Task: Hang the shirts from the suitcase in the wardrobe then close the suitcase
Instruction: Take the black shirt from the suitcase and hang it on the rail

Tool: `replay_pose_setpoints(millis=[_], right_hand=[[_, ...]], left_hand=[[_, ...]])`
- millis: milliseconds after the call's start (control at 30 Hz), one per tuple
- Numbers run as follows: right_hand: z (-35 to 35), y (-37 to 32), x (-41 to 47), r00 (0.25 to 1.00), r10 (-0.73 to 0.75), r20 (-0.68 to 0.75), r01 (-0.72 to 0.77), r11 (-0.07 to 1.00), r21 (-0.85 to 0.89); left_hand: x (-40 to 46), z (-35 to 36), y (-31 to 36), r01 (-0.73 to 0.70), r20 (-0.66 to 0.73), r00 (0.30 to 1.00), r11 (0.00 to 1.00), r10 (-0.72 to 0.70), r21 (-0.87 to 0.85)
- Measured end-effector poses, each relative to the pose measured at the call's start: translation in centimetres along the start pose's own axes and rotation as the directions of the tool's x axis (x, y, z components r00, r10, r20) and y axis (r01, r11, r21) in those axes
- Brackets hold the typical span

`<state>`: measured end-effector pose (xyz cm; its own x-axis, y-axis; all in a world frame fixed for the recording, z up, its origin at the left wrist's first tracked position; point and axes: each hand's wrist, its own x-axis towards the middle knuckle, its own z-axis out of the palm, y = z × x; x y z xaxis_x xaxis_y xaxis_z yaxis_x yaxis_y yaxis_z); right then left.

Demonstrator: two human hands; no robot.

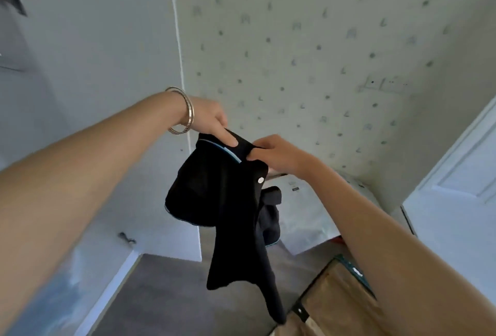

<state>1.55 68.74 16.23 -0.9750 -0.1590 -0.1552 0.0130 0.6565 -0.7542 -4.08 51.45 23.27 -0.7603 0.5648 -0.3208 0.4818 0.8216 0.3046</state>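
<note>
A black polo shirt with a light blue stripe on its collar and a white button hangs in the air in front of me. My left hand, with bangles on the wrist, pinches the collar from the left. At the shirt's placket, by the collar, my right hand grips the fabric. The shirt's body and sleeves dangle toward the floor. The open suitcase, with a tan lining and a dark teal edge, lies at the bottom right. A white wardrobe door stands at the left. No hanger is visible.
A patterned wallpaper wall faces me. A white plastic-wrapped bundle lies on the grey carpet behind the shirt. A white room door is at the right. A small dark handle sits low on the wardrobe.
</note>
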Motion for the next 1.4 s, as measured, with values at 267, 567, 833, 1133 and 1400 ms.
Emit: replay_pose_setpoints(millis=[267,567,833,1133,1400], right_hand=[[9.6,-10.0,3.7,0.948,-0.130,0.292,0.108,0.990,0.090],[26.2,-19.8,12.1,0.791,-0.177,0.585,0.335,0.926,-0.173],[36.1,-31.5,15.8,0.608,-0.488,0.627,0.647,0.762,-0.034],[43.1,-43.6,17.4,0.277,-0.615,0.738,0.771,0.600,0.212],[48.8,-50.1,16.4,-0.008,-0.581,0.814,0.802,0.483,0.352]], left_hand=[[-10.3,-3.7,-9.8,0.125,-0.184,0.970,0.975,-0.159,-0.185],[-20.9,-6.3,-25.4,0.300,-0.223,0.890,0.879,-0.398,-0.371],[-30.8,-5.5,-39.9,0.614,-0.144,0.688,0.677,-0.711,-0.407],[-40.7,-5.2,-41.8,0.629,-0.236,0.540,0.574,-0.808,-0.525],[-48.5,-3.8,-40.2,0.582,-0.331,0.116,0.334,-0.936,-0.741]])
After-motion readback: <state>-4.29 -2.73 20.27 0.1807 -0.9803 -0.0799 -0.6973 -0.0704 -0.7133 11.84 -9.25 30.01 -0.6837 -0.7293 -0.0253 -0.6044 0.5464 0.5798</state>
